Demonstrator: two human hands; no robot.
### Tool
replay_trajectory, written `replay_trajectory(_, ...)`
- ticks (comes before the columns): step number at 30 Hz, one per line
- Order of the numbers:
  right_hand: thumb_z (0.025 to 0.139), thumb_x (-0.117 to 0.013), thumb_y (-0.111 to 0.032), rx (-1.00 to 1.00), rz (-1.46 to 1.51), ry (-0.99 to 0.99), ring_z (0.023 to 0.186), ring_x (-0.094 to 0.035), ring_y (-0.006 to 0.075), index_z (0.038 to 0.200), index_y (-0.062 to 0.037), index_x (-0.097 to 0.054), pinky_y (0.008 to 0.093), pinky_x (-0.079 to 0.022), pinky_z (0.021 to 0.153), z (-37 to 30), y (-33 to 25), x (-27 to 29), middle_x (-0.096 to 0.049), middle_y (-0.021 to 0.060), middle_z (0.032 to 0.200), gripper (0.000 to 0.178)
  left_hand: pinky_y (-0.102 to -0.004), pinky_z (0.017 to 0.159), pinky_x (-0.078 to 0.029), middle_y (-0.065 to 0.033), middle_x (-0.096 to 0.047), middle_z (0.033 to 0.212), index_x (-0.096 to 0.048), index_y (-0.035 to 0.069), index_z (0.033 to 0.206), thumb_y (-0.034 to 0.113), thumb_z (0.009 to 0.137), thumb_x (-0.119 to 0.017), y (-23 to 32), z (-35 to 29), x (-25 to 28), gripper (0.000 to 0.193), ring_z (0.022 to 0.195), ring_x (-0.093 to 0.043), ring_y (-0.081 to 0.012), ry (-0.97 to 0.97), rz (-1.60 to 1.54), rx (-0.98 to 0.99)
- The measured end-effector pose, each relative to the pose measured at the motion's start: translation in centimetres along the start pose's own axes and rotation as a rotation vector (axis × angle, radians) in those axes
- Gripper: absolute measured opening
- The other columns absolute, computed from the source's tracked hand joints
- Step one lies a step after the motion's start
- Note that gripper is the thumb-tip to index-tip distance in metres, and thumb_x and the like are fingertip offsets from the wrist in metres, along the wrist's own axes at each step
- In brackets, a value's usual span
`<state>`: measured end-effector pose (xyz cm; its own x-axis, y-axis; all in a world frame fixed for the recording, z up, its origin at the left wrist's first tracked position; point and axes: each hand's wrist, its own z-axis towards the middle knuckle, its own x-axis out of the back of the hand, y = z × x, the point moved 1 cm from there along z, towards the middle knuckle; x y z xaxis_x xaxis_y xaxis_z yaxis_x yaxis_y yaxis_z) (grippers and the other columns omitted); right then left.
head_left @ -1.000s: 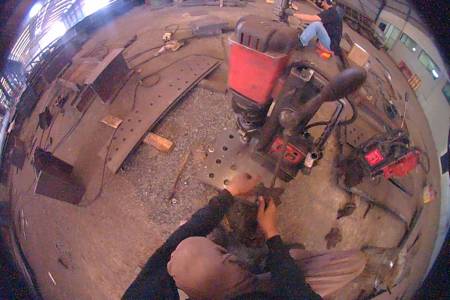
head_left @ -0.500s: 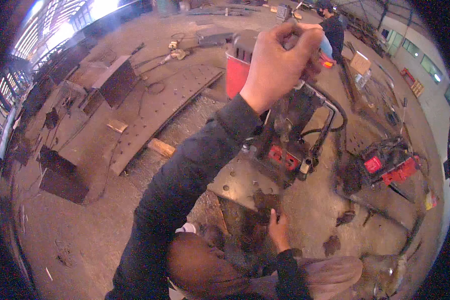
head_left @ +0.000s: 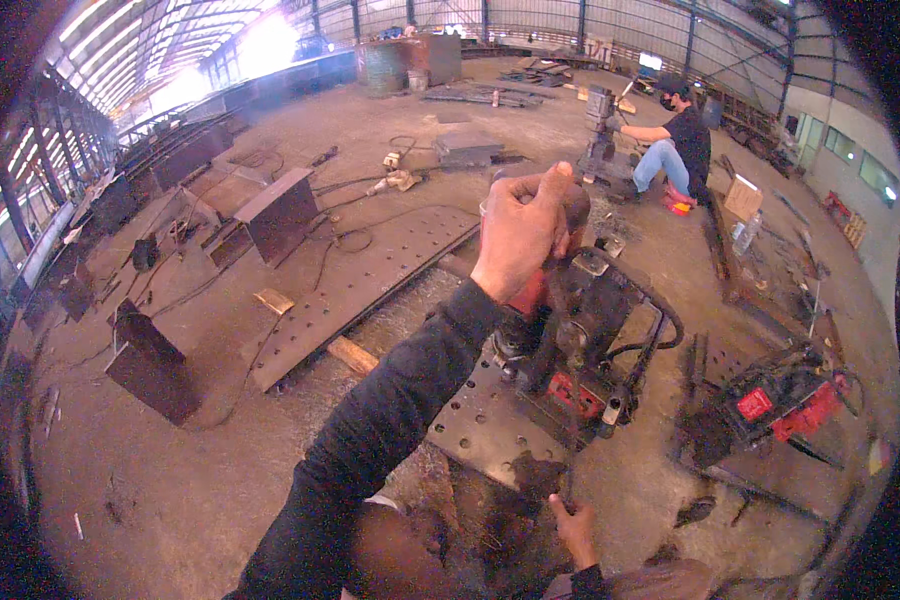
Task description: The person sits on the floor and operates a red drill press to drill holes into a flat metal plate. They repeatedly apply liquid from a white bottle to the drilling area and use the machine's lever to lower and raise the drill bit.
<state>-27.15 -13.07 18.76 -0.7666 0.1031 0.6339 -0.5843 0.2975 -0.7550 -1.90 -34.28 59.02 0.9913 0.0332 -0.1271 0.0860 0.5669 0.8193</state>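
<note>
My left hand (head_left: pixel 530 228) is raised in front of a magnetic drill (head_left: pixel 580 300) with black and red housing. Its fingers are curled closed, and whatever they hold is hidden behind them. The drill stands on a flat steel plate (head_left: pixel 475 425) with several round holes. Below the plate's near corner, my right hand (head_left: pixel 576 532) is closed with the thumb pointing up. A thin dark line, perhaps a lever, runs from the drill down toward it, but what the fingers grip is too blurred to make out. A dark patch (head_left: pixel 537 472) marks the plate above that hand.
A long drilled steel plate (head_left: pixel 370 290) lies to the left, by a wooden block (head_left: pixel 353 355). Steel boxes (head_left: pixel 275 215) stand farther left. Another red and black machine (head_left: pixel 795 405) sits at right with cables. Beyond, a co-worker (head_left: pixel 680 145) sits beside another upright machine (head_left: pixel 598 125).
The view has tilted up, showing more of the hall and the co-worker. My left hand appears lower in the picture, still closed. My right hand stays near the plate's corner.
</note>
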Motion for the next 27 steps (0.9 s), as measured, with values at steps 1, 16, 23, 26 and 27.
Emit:
replay_trajectory(1,0.082,-0.073,-0.044,-0.025,-0.018,-0.038,0.058,-0.057,0.0161,0.08,0.0032,-0.066,0.0341,-0.046,0.057,0.2,-0.2,0.2,-0.062,0.0043,0.065,0.048,-0.0269,0.042,-0.035,0.0,-0.051,0.05,-0.061,0.005,0.064,0.041,0.096,-0.057,-0.1,0.0,0.4,0.048,0.043,-0.047,-0.0075,0.008,0.006,0.008)
replay_trajectory(16,0.08,-0.073,-0.052,-0.15,0.031,-0.348,0.055,-0.052,0.01,0.083,-0.0046,-0.06,0.0266,-0.04,0.049,1.7,0.6,5.1,-0.058,0.0007,0.067,0.049,-0.0316,0.043,-0.039,-0.0048,-0.048,0.049,-0.053,0.0,0.063,0.036,0.094,-0.058,-2.7,1.2,1.3,0.048,0.042,-0.05,-0.0148,0.063,-0.128,-0.071)
replay_trajectory(23,0.08,-0.076,-0.043,-0.308,0.33,-0.47,0.054,-0.047,0.0086,0.081,-0.0093,-0.057,0.0277,-0.035,0.047,-0.9,-5.9,6.4,-0.054,-0.002,0.067,0.039,-0.0318,0.045,-0.037,-0.0029,-0.049,0.052,-0.051,0.005,0.06,0.046,0.094,-0.056,-3.4,1.6,2.0,0.054,0.044,-0.047,-0.0128,0.054,-0.057,-0.106)
replay_trajectory(26,0.079,-0.077,-0.037,-0.318,0.309,-0.442,0.051,-0.044,0.0083,0.084,-0.0096,-0.055,0.028,-0.033,0.046,-0.8,-5.6,6.1,-0.051,-0.0037,0.066,0.035,-0.0312,0.046,-0.038,-0.0031,-0.052,0.053,-0.053,0.005,0.061,0.048,0.093,-0.057,-3.7,2.0,2.2,0.054,0.046,-0.048,-0.0126,0.083,0.001,-0.128)
replay_trajectory(27,0.08,-0.077,-0.034,-0.34,0.307,-0.449,0.051,-0.043,0.0083,0.086,-0.0094,-0.055,0.0281,-0.033,0.047,-0.7,-6.5,6.4,-0.05,-0.004,0.067,0.033,-0.0309,0.046,-0.038,-0.0032,-0.052,0.054,-0.054,0.005,0.062,0.048,0.093,-0.057,-4.2,2.7,2.4,0.054,0.047,-0.049,-0.0126,0.105,0.044,-0.162)
